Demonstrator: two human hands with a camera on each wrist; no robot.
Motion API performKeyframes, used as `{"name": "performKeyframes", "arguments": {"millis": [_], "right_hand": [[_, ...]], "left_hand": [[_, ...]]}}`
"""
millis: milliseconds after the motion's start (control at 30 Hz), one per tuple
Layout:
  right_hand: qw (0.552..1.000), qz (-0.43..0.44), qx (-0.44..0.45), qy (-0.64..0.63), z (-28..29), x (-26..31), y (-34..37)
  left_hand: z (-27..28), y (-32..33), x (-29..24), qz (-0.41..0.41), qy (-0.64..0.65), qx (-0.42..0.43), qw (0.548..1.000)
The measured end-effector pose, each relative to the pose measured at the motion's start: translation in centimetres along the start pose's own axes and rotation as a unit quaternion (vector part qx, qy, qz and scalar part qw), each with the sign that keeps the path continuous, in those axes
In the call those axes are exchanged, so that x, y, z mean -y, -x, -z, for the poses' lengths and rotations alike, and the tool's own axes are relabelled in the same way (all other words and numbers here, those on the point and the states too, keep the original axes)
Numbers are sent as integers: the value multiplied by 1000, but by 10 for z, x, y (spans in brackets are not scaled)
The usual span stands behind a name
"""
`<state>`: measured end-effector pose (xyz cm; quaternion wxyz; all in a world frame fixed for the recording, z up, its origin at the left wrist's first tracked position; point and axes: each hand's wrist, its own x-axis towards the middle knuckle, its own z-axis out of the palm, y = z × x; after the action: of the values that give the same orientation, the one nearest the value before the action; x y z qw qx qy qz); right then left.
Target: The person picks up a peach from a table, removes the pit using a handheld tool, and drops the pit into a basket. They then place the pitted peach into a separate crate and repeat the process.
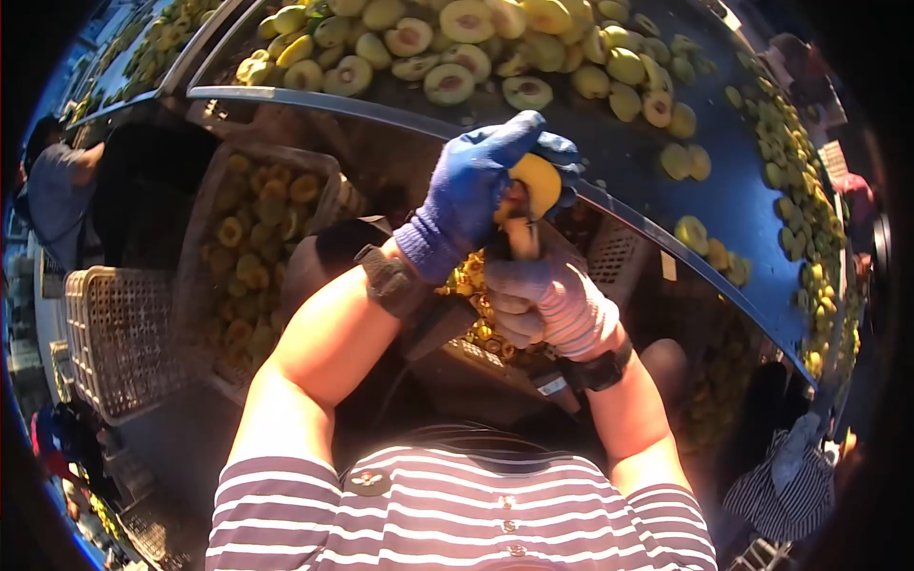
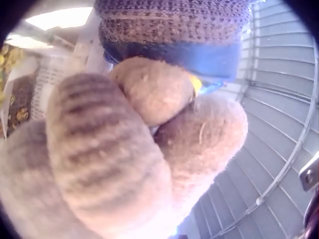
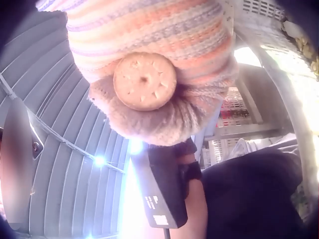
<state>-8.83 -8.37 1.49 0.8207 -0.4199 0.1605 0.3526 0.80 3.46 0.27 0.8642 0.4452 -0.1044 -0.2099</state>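
Observation:
In the head view my left hand (image 1: pixel 466 176), in a blue coated glove, grips a yellow peach (image 1: pixel 541 181) over the table's near edge, its reddish inner side turned towards me. My right hand (image 1: pixel 547 300), in a striped knit glove, holds a tool by its wooden handle (image 3: pixel 144 81), whose round butt end sticks out of the fist in the right wrist view. The tool's working end meets the peach and is hidden there. Curled knit fingers (image 2: pixel 107 154) of the right hand fill the left wrist view, close below the blue glove (image 2: pixel 199 57).
Cut peaches (image 1: pixel 447 67) lie heaped on the blue metal table (image 1: pixel 609 152) with a raised edge (image 1: pixel 328 105). A crate of peaches (image 1: pixel 257 238) stands at left, beside an upright plastic crate (image 1: pixel 124 333). Yellow pieces (image 1: pixel 486 333) fill a container below my hands. Other people sit around.

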Motion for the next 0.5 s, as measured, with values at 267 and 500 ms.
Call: {"name": "performKeyframes", "arguments": {"millis": [267, 500], "right_hand": [[999, 21, -3, 38, 5, 0, 10], [999, 16, 29, 14, 16, -10, 13]], "left_hand": [[-1, -8, -1, 68, -111, 111, 985], [-20, 1, 4, 72, -146, 61, 985]]}}
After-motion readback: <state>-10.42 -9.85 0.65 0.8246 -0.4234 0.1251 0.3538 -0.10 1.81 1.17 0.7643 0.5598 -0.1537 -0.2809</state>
